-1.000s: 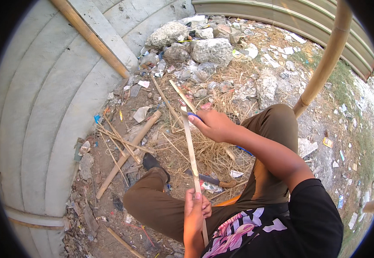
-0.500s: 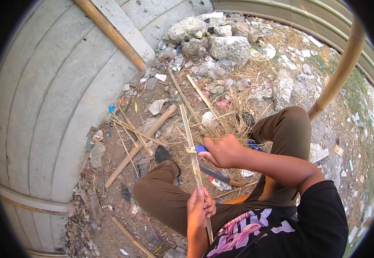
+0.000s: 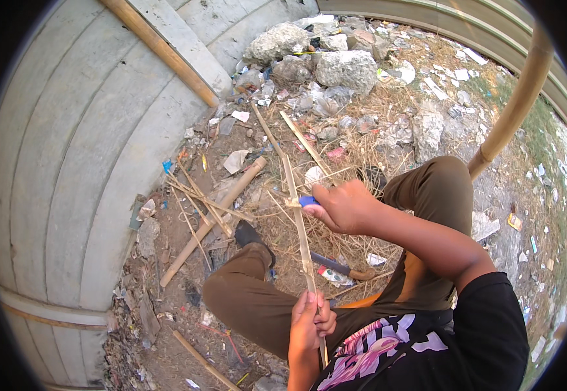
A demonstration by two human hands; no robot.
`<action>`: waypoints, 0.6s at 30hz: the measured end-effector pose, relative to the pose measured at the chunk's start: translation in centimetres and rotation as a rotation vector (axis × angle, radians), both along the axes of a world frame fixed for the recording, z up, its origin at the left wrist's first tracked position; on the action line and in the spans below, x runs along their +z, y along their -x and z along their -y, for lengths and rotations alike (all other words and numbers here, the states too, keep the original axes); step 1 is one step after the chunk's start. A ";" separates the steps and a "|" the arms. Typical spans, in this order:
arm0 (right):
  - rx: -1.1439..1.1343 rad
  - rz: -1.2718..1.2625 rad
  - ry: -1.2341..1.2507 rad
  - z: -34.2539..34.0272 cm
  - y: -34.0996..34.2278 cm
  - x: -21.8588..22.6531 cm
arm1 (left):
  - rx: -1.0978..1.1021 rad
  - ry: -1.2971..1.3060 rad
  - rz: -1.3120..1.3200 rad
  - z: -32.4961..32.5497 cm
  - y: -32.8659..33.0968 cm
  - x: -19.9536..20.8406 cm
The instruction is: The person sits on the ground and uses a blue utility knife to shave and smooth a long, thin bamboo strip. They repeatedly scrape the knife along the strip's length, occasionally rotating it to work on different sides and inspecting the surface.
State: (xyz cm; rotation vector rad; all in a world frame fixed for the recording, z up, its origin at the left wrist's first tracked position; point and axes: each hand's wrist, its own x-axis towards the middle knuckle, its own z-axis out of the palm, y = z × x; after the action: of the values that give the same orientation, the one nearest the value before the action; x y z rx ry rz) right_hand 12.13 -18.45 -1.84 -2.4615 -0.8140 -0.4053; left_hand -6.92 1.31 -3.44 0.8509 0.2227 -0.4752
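Note:
My left hand is closed around the lower part of a long, pale bamboo strip, thumb on top, close to my lap. The strip slants up and away from me between my knees. My right hand grips a small blue-handled knife against the strip's upper half. Pale shavings curl up where the tool meets the bamboo; its blade cannot be made out. Straw-like shavings lie on the ground beyond my right hand.
A machete-like tool with a brown handle lies between my legs. Bamboo poles and thin sticks lie to the left, near a concrete wall. Rocks and litter are at the back. A thick bamboo pole leans at right.
My right hand and the blue-handled knife have slid farther up the strip, away from me. My left hand has shifted slightly right and down, still gripping the strip.

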 end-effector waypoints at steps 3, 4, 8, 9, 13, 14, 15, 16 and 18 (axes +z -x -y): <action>-0.111 -0.041 0.042 0.7 -2.2 1.1 | -0.031 -0.006 -0.027 0.2 0.5 -0.1; -0.106 -0.034 0.042 1.0 -2.5 1.2 | -0.029 -0.019 -0.025 0.3 0.4 0.0; -0.145 -0.035 0.096 0.6 -3.4 0.8 | 0.008 -0.059 -0.028 0.3 0.1 0.1; -0.163 -0.032 0.125 0.4 -3.5 0.9 | 0.024 -0.065 -0.032 0.3 0.0 0.1; -0.591 -0.275 -0.148 2.9 -8.9 -0.5 | -0.049 0.020 0.062 0.3 1.3 0.6; -0.576 -0.226 -0.175 3.3 -8.7 -0.1 | -0.023 0.010 0.068 0.3 1.4 0.6; -0.560 -0.177 -0.202 4.1 -8.2 0.4 | 0.027 -0.031 0.063 -0.2 1.3 0.5; -0.539 -0.122 -0.220 4.4 -8.1 1.2 | 0.083 -0.062 0.061 -0.4 1.0 0.1; -0.318 -0.164 -0.357 3.2 -6.4 1.4 | 0.107 -0.071 0.077 -0.4 0.6 0.0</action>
State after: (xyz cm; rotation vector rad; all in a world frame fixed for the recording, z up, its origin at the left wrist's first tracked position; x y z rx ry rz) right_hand 18.50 -21.66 -0.39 -2.2479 -0.2538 -0.4140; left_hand -7.52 1.70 -3.46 0.9197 0.2138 -0.3352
